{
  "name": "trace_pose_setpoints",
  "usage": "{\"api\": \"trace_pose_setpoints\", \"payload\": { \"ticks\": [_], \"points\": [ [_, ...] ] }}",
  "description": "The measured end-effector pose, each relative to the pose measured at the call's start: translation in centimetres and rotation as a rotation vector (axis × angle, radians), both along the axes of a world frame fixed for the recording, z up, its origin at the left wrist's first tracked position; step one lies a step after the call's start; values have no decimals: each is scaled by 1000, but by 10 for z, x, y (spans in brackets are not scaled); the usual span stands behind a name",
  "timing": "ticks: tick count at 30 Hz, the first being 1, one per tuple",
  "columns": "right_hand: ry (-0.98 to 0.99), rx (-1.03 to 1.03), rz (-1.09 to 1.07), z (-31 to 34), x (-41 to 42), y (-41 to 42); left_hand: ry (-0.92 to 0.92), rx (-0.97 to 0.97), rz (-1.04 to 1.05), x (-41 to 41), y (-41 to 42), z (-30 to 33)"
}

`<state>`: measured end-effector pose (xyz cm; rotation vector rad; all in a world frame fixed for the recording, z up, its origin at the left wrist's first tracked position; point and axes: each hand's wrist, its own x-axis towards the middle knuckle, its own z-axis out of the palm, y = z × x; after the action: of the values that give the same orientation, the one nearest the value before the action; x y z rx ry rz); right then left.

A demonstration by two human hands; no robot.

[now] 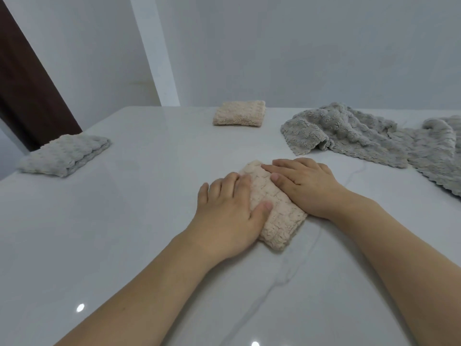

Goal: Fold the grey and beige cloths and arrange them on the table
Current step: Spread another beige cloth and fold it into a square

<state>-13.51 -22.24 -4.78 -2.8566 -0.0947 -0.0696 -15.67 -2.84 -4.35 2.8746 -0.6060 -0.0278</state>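
Note:
A folded beige cloth [274, 208] lies in the middle of the white table [124, 233]. My left hand [229, 218] rests flat on its left side, thumb on top of the cloth. My right hand [306, 183] presses flat on its right side, fingers spread over the far end. A second folded beige cloth [239, 113] sits at the far edge of the table. A folded grey cloth [64, 156] lies at the far left. Unfolded grey cloths [349, 131] are crumpled at the right.
White walls rise behind the table, with a dark brown panel [27, 91] at the left. The table's left corner falls away beside the folded grey cloth. More grey cloth [439, 151] runs off the right edge of view.

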Motion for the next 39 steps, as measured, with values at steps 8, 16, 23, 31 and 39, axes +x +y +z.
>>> {"api": "trace_pose_setpoints", "payload": {
  "ticks": [8, 16, 23, 31, 39],
  "points": [
    [83, -98, -216, 2, -5, -24, 160, 235, -15, 3, 20, 15],
    [-236, 44, -363, 19, -13, -14, -120, -171, 244, 22, 16, 7],
    [-118, -167, -316, 11, -13, 10, -124, -127, 112, 20, 17, 11],
    [-154, -42, -277, 15, -27, 22, 205, -186, 282, -2, 19, 34],
    [15, 132, -82, 37, -51, 81, 435, -296, 339, -38, 99, 51]
  ]
}}
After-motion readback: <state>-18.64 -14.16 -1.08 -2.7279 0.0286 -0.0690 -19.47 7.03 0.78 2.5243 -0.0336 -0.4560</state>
